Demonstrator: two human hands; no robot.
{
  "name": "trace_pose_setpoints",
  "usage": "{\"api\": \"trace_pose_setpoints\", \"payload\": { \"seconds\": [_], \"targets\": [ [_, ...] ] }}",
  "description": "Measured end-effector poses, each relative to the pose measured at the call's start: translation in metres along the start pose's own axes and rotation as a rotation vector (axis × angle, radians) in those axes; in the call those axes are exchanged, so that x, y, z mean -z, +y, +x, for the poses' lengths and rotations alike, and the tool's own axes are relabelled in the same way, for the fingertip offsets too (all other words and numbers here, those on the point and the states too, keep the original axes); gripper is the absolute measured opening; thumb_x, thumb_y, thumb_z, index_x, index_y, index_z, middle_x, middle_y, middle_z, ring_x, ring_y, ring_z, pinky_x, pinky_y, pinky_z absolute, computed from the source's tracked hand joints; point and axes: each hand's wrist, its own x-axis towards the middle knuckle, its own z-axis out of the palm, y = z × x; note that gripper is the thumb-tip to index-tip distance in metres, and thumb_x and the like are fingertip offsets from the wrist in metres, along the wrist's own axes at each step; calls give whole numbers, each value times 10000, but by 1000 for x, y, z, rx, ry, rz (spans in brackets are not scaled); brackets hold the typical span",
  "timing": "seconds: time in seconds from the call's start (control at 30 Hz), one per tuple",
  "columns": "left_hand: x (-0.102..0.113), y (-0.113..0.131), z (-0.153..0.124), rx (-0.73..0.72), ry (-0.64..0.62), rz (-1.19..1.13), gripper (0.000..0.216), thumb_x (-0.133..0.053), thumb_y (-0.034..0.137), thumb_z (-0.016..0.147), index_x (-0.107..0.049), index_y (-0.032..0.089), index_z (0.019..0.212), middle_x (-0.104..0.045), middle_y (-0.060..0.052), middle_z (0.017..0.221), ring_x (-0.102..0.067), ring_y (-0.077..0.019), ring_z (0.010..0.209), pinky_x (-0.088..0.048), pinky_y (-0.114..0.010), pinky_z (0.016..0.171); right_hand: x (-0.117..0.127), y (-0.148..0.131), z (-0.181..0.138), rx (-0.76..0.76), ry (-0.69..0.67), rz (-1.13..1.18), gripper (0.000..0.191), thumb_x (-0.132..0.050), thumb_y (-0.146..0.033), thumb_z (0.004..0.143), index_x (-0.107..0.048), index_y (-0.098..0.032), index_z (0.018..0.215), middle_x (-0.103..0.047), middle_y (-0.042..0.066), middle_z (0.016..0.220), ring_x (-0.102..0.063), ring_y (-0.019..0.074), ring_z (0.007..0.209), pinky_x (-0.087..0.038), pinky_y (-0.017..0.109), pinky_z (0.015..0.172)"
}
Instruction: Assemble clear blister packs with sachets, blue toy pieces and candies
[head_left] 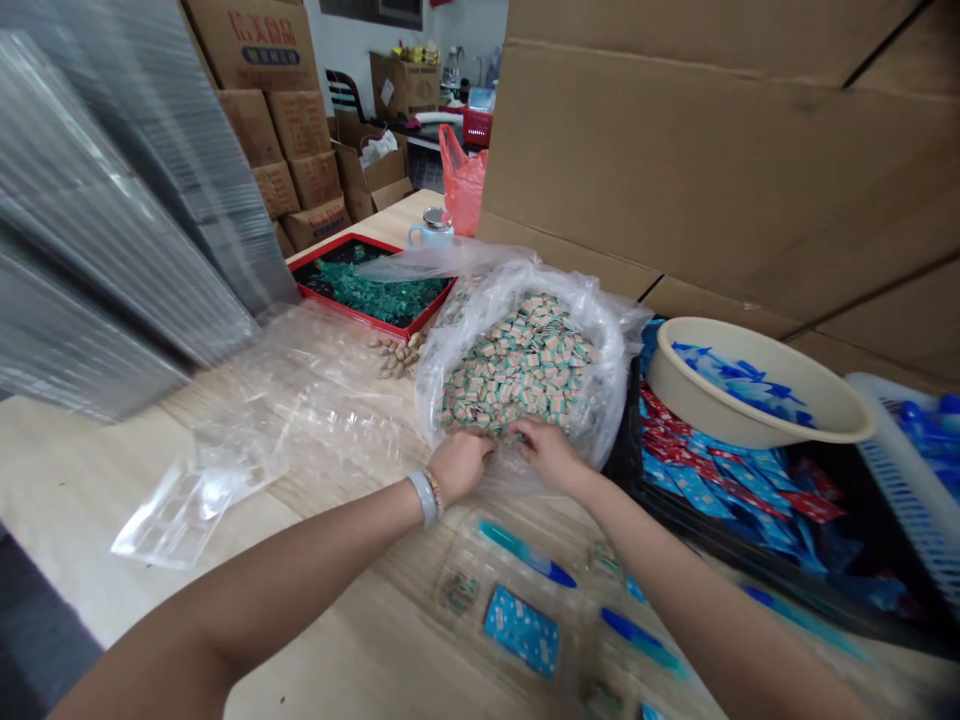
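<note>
Left hand and right hand side by side at near lip of clear bag, fingertips down in heap of wrapped sweets. Grip on both sides curled, fingers bunched. Cannot tell whether pinching any sweet: tips hidden in heap.

Heap just ahead of both grips, mounded high against sagging bag wall. Just behind the grips, under the forearms, on bench: clear blister tray with blue packets and pens. Right of right grip: cream basin over red and blue sachets. Ahead-left of left grip: loose peanuts, then red tray of green sweets.

Risk, as judged: bag wall limp and wide open, so liable to slump under a hard rake, spilling sweets across bench and into blister tray. Film also easy to snag with fingers.
</note>
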Motion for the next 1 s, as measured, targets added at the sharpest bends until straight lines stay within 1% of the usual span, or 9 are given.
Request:
{"api": "trace_pose_setpoints", "payload": {
  "seconds": [0.13, 0.27, 0.4, 0.5, 0.6, 0.73, 0.8, 0.9, 1.0],
  "targets": [
    [-2, 1, -2, 45, 24, 6, 264, -412, 116, 772, -633, 147, 915, -632, -89, 896, -569, -176, 851, -419, -262, 768, 1, -6, 12, -36, -61, -134, 333, -439, -24, 682, -613, -174, 923, -584, 73, 931, -514, 182, 902, -393, 290, 798],
    [-1, 2, -6, 15, 15, 47, 249, -412, 128, 781, -645, 142, 865, -624, -89, 897, -562, -180, 847, -423, -267, 767, 0, -13, 3, -71, -40, -251, 273, -427, -60, 725, -615, -161, 896, -559, 85, 923, -517, 183, 868, -402, 275, 754],
    [0, 4, -6, 14, 10, 69, 271, -406, 134, 790, -632, 168, 935, -617, -82, 935, -548, -180, 903, -403, -278, 822, 2, -17, -5, -80, -54, -293, 226, -452, -84, 729, -598, -163, 883, -556, 70, 924, -513, 171, 862, -393, 263, 750],
    [-1, 8, 1, 55, 5, 92, 297, -394, 135, 795, -605, 179, 1000, -605, -88, 978, -549, -175, 914, -401, -274, 823, 2, -18, -5, -91, -85, -271, 236, -469, -85, 721, -592, -169, 904, -568, 60, 917, -514, 170, 868, -382, 259, 758],
    [-4, 15, 13, 50, 2, 143, 315, -374, 127, 794, -592, 178, 1016, -600, -96, 984, -560, -185, 893, -415, -283, 790, 1, -17, -4, -124, -106, -221, 210, -476, -107, 723, -596, -172, 882, -564, 55, 931, -513, 158, 859, -382, 238, 743],
    [-6, 22, 24, 31, -85, 164, 296, -390, 113, 773, -611, 165, 962, -616, -93, 909, -569, -181, 877, -418, -268, 778, 0, -18, -6, -191, -80, -211, 175, -480, -129, 724, -596, -148, 854, -556, 78, 943, -517, 162, 846, -388, 239, 723],
    [-5, 25, 24, 31, -70, 188, 295, -390, 109, 772, -605, 160, 967, -610, -97, 905, -572, -179, 867, -421, -260, 765, 0, -21, -9, -221, -57, -209, 200, -466, -124, 728, -585, -140, 888, -554, 91, 954, -521, 169, 842, -392, 251, 718],
    [-3, 28, 20, 44, 3, 303, 307, -361, 110, 788, -594, 158, 981, -591, -112, 916, -577, -194, 833, -436, -278, 719, 0, -27, -10, -270, -29, -196, 234, -413, -120, 757, -570, -141, 929, -553, 100, 982, -524, 176, 839, -401, 277, 716],
    [-3, 33, 17, 1, -28, 405, 316, -341, 102, 793, -600, 153, 966, -577, -125, 944, -573, -203, 845, -443, -290, 715, 1, -33, -10, -309, -24, -154, 237, -374, -125, 780, -576, -141, 905, -555, 100, 1011, -525, 183, 856, -408, 298, 729]
  ]
}}
